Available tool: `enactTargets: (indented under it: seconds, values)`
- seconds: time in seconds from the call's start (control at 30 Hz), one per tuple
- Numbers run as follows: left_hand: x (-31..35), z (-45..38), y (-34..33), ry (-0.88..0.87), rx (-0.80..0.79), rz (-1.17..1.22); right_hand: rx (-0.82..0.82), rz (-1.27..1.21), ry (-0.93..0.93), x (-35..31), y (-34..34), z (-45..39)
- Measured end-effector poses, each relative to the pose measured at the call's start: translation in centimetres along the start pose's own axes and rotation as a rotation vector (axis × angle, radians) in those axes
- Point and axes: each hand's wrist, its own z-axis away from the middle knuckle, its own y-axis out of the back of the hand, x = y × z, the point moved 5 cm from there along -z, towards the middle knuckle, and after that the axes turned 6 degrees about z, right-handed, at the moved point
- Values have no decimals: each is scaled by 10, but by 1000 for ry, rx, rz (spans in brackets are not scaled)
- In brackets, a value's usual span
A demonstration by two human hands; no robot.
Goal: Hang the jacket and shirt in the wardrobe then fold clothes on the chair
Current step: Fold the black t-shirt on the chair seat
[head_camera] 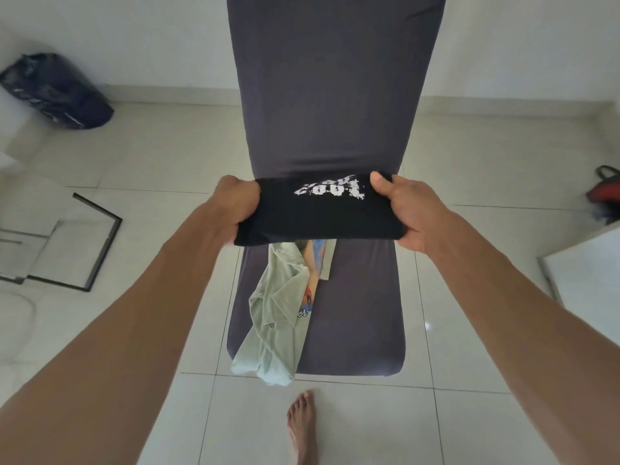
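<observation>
Hands grip the two ends of a folded black shirt [317, 209]: the left hand [236, 206] has its fingers curled round the left end, and the right hand [404, 209] clamps the right end with the thumb lying on top of the cloth. White print shows on the upper face of the shirt, between the hands. The bundle is held just above the seat of a dark grey covered chair [362, 313], close to the foot of its tall back. Below the hands a crumpled pale green shirt [275, 317] with a coloured print lies on the seat, its lower end hanging over the near edge. Nearer than that, a bare foot [302, 427] stands on the tiled floor [469, 424].
</observation>
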Motion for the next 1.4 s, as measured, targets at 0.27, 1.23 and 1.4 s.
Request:
enactTargets:
  seconds: [0.27, 1.23, 1.4]
  values:
    - [-193, -4, -59, 233, -23, -273, 88, 210, -290, 200, 40, -2]
    - [-200, -85, -95, 90, 268, -207, 431, 1094, 135, 217, 31, -109]
    - [-181, -106, -100, 53, 234, -64, 405, 993, 20, 219, 29, -126]
